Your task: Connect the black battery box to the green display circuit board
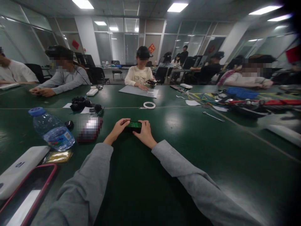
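Both of my hands grip a small black box with a green top [134,125] bearing faint pale marks, at the middle of the dark green table [174,147]. The fingers of my left hand [119,128] close on its left end. On the opposite end, my right hand [145,133] holds it with the thumb along the near side and the fingers over the far edge. Whether the box touches the tabletop is hard to tell. A white ring-shaped roll [149,105] lies beyond the hands.
To the left are a water bottle [53,130], a blurred-out phone [90,129], a white device [22,169] and a pink-edged phone [30,191]. A wrench [213,116] and tangled cables [211,97] lie right. Across the table a person rests a hand on a grey sheet [138,91].
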A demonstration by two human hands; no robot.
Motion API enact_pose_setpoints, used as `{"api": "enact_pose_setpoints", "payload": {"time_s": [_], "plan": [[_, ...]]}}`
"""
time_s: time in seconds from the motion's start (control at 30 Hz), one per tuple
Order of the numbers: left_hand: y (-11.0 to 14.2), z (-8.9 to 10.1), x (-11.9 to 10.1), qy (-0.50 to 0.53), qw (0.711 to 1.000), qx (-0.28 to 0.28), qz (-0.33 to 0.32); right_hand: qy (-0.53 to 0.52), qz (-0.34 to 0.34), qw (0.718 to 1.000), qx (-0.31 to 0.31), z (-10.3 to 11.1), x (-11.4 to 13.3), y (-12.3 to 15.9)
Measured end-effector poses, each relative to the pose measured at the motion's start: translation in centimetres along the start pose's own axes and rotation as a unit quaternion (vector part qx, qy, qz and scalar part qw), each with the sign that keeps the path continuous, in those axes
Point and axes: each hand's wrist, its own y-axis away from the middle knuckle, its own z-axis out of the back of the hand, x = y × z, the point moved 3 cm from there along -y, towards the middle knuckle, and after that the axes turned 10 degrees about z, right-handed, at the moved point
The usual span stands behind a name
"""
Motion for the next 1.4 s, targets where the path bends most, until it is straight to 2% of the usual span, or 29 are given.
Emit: {"api": "enact_pose_setpoints", "payload": {"time_s": [0.17,0.33,0.57,0.73,0.83,0.93,1.1,1.23,1.4], "plan": [[-0.2,0.0,0.2,0.009,1.0,-0.003,-0.025,-0.057,0.023,0.998,-0.007,-0.1,-0.1,0.0],[-0.8,0.1,1.0,0.021,0.999,-0.012,-0.038,-0.029,0.061,0.997,-0.03,0.6,0.6,-0.1],[-0.7,0.1,1.0,0.004,0.999,0.001,-0.032,-0.017,0.036,0.999,-0.01,0.6,0.7,0.0],[-0.6,0.2,0.9,-0.002,0.999,-0.001,-0.033,-0.066,0.038,0.996,-0.043,0.4,0.6,0.0],[-0.8,0.2,1.2,-0.002,1.0,0.0,-0.031,-0.109,0.01,0.992,-0.068,0.2,0.0,-0.1],[-1.0,0.2,1.4,0.011,0.999,0.018,-0.038,-0.121,-0.009,0.991,-0.054,0.0,-0.6,-0.2],[-1.0,0.2,1.1,0.032,0.999,0.026,-0.027,-0.128,0.01,0.991,-0.024,0.3,-0.4,-0.4],[-0.4,0.2,0.4,0.038,0.999,0.006,0.001,-0.048,0.04,0.998,-0.012,1.2,0.8,-0.3],[-0.2,-0.2,0.1,0.053,0.999,0.007,0.001,0.103,0.137,0.985,0.032,2.1,2.2,-0.3]]}}
